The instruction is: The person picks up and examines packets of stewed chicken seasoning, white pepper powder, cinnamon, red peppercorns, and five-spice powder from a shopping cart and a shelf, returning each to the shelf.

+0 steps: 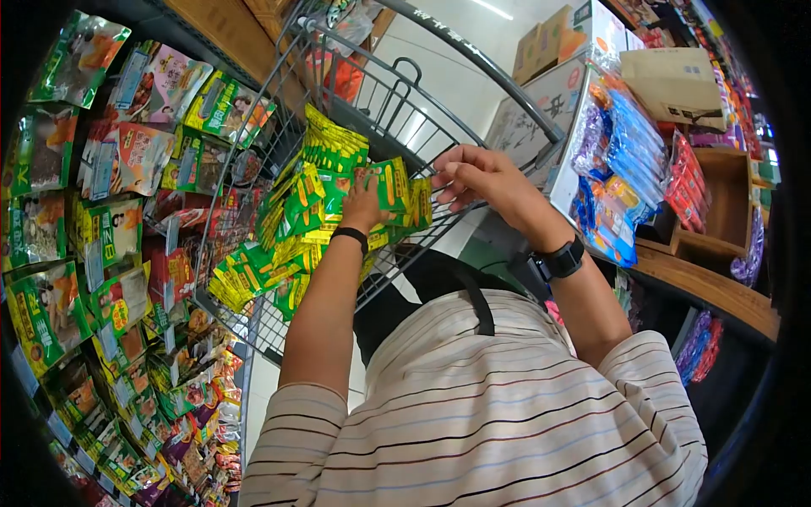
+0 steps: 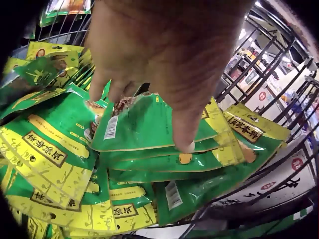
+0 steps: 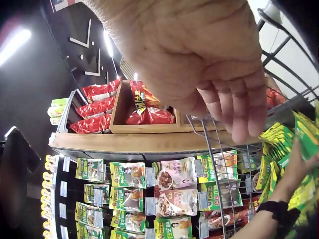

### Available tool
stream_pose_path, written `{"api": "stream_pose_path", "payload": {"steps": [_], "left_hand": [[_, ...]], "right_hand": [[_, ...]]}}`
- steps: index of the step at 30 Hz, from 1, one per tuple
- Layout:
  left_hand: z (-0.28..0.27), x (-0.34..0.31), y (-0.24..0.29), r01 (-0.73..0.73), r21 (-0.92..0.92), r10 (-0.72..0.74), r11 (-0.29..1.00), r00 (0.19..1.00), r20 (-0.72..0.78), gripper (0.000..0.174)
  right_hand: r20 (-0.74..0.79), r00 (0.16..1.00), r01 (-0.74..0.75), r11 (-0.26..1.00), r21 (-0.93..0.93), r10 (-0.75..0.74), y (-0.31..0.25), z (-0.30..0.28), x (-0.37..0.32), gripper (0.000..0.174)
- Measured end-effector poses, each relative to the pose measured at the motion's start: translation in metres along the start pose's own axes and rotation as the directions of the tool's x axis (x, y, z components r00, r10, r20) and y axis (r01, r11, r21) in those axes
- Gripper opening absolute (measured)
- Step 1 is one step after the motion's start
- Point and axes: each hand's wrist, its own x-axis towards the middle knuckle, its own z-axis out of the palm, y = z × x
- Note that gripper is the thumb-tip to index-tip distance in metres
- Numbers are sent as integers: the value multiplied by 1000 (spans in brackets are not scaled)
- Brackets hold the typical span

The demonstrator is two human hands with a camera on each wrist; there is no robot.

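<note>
A cream shirt (image 1: 473, 406) with thin dark and blue stripes covers the torso, its sleeves ending near the elbows. A black strap (image 1: 478, 308) crosses the chest. The left hand (image 1: 365, 203) has a slim black wristband (image 1: 349, 237), the right hand (image 1: 477, 179) a bulkier black watch (image 1: 557, 260).

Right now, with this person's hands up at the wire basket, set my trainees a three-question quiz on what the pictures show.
1. True or false: the left hand is in among the packets in the wire basket.
2. The packets in the basket are mainly: A red; B green and yellow; C blue.
3. Fill in the missing word: the person's shirt has a ____ pattern.

Key: 1 true; 2 B; 3 striped.
</note>
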Motion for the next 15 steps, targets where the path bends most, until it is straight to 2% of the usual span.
{"api": "stream_pose_path", "payload": {"steps": [3, 6, 9, 12, 13, 15], "left_hand": [[-11, 10, 0, 22, -67, -13, 997, 990, 137, 121], [16, 23, -19, -189, -133, 215, 973, 951, 221, 120], [20, 17, -25, -279, -220, 310, 935, 944, 118, 98], [0, 24, -29, -208, -464, 246, 861, 969, 23, 69], [-6, 27, -26, -181, -394, 166, 901, 983, -73, 61], [-11, 35, -15, -97, -262, 21, 960, 960, -280, 46]], "right_hand": [[13, 1000, -17, 1000, 10, 17, -2, 2, 2, 28], [26, 999, -25, 1000, -6, 25, 8, 0, 11, 28], [55, 998, -39, 999, -6, 39, 8, 2, 16, 27], [67, 997, -45, 999, -12, 46, 14, 2, 22, 27], [66, 997, -48, 999, -11, 48, 14, 2, 23, 27], [66, 996, -53, 999, -14, 54, 15, 3, 23, 27]]}}
